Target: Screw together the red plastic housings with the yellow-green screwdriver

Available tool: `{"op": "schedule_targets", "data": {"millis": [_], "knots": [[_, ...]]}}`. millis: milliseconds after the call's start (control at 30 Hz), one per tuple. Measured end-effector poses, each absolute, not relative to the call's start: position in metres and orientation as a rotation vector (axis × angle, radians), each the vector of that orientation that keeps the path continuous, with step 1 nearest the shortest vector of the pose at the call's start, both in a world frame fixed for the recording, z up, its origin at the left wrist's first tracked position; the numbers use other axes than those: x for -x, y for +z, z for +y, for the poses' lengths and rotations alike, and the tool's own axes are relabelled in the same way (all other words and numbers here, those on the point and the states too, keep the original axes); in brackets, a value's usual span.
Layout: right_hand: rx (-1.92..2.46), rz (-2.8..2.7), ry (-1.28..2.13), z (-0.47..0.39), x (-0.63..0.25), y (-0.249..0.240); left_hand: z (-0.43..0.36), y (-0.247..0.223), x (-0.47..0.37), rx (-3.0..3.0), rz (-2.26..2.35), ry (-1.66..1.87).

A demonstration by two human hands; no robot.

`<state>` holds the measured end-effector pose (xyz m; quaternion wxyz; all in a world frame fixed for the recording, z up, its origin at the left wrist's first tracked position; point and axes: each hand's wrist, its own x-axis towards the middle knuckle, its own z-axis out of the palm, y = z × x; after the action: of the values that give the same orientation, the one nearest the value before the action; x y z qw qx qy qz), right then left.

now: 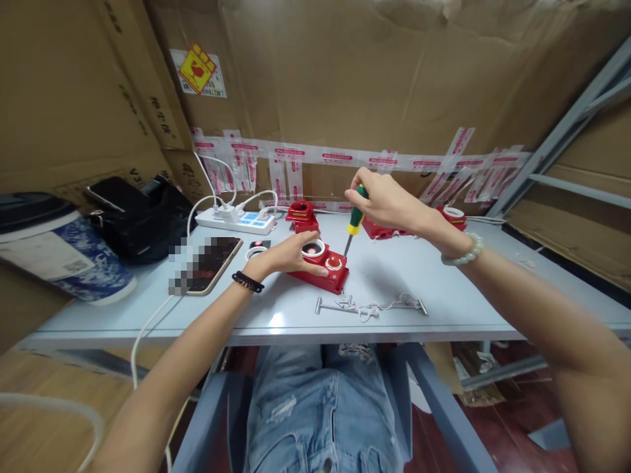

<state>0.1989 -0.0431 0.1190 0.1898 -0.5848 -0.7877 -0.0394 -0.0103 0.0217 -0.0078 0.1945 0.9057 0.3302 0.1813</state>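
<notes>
My right hand (375, 196) grips a green and yellow screwdriver (355, 217), held nearly upright. Its shaft points down to the back right corner of a red device (323, 279); whether the tip sits in a screw I cannot tell. That device lies on the table and carries a white-rimmed round part and a smaller red knob. My left hand (296, 255) is closed around the left side of the device, thumb along its front. Just in front lie several small screws (345, 302) and a metal rod with white string (374, 309).
More red parts (302, 215) stand behind, and another red unit (452, 217) is at the back right. A white power strip (236, 220), a phone (211, 263), a black bag (133, 223) and a patterned cup (64, 249) occupy the left. Cardboard (335, 79) walls the back.
</notes>
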Motion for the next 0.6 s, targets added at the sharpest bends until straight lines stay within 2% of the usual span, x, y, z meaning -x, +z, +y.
{"op": "schedule_targets", "data": {"millis": [133,333,500,600], "knots": [[1.568,-2.272,-0.016,-0.042,-0.199,0.119,0.022,-0.009,0.011,-2.544,0.932,0.51],[1.53,-2.189,-0.254,-0.036,-0.194,0.107,0.024,-0.009,0.01,-2.539,0.943,0.519],[1.452,-2.042,-0.31,-0.039,-0.196,0.113,0.021,-0.007,0.01,-2.518,0.904,0.529],[1.562,-2.085,-0.288,-0.038,-0.198,0.115,0.022,-0.009,0.01,-2.5,0.932,0.535]]}}
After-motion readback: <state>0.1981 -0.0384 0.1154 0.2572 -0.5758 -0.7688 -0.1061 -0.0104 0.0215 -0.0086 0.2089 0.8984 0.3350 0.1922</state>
